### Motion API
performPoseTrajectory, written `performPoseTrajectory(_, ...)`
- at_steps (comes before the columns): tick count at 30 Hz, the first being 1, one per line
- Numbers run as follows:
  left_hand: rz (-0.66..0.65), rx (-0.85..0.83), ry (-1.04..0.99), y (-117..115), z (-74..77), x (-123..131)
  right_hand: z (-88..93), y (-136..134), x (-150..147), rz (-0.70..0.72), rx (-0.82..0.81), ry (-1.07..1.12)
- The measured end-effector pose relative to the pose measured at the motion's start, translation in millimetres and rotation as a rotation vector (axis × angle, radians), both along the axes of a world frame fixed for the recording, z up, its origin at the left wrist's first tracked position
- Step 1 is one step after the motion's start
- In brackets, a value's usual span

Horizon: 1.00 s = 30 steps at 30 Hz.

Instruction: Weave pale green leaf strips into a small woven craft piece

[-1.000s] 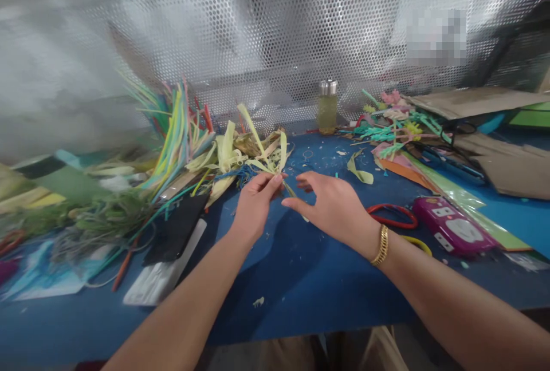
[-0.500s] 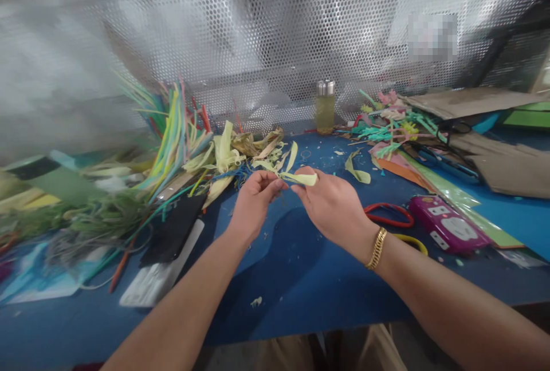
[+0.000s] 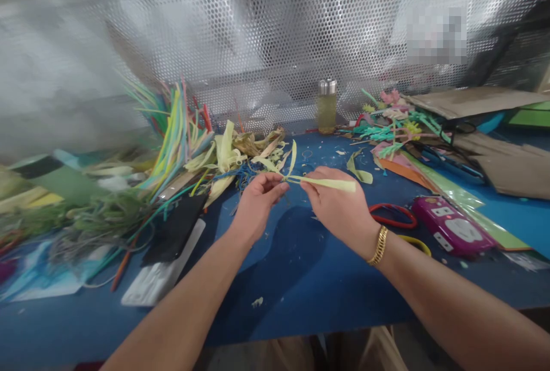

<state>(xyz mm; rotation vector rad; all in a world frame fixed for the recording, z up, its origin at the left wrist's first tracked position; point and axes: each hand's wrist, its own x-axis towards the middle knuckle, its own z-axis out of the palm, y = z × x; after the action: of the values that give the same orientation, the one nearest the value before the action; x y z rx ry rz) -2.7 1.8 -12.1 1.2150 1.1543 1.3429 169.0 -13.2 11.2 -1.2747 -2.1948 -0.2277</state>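
My left hand (image 3: 258, 205) pinches the knotted middle of some pale green corn husk strips (image 3: 294, 156) between thumb and forefinger. From that pinch, a longer husk strip (image 3: 333, 184) runs to the right, across my right hand (image 3: 339, 205). The right fingers are closed on the strip, their tips partly hidden behind the hand. A gold bracelet (image 3: 378, 245) circles my right wrist. Just beyond the left hand lies a heap of dried and pale husks (image 3: 226, 147) beside blue wire (image 3: 244, 173). One curled husk piece (image 3: 358, 170) lies past the right hand.
A black phone (image 3: 174, 233), pipe cleaners (image 3: 172, 130) and tangled green threads (image 3: 112, 210) crowd the left. On the right are a purple box (image 3: 451, 227), red scissors handles (image 3: 395, 214) and cardboard (image 3: 507, 159). A bottle (image 3: 327, 107) stands by the perforated metal screen (image 3: 275, 44).
My right hand has moved slightly right, away from the left. The husk strip now extends farther over it, straighter and longer. My left hand keeps its pinch.
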Motion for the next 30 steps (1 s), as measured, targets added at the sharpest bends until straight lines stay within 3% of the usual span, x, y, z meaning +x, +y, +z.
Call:
performPoseTrajectory(8, 0.071, 0.04, 0.09, 2.0, -2.0, -2.5, -0.1, -0.9, 2.3, 0.066, -0.004, 0.115)
performPoseTrajectory(16, 0.017, 0.019, 0.085, -4.8, 3.4, 1.9, 1.8, 3.6, 3.0, 0.135, 0.045, 0.182)
performPoseTrajectory(23, -0.042, 0.058, 0.148, -8.8, 3.4, 4.2, 0.1, 5.3, 3.8, 0.183, -0.028, 0.281)
performPoseTrajectory(30, -0.116, 0.019, 0.036, -6.0, -2.6, 3.6, -0.7, 5.2, 2.8, 0.201, -0.117, 0.359)
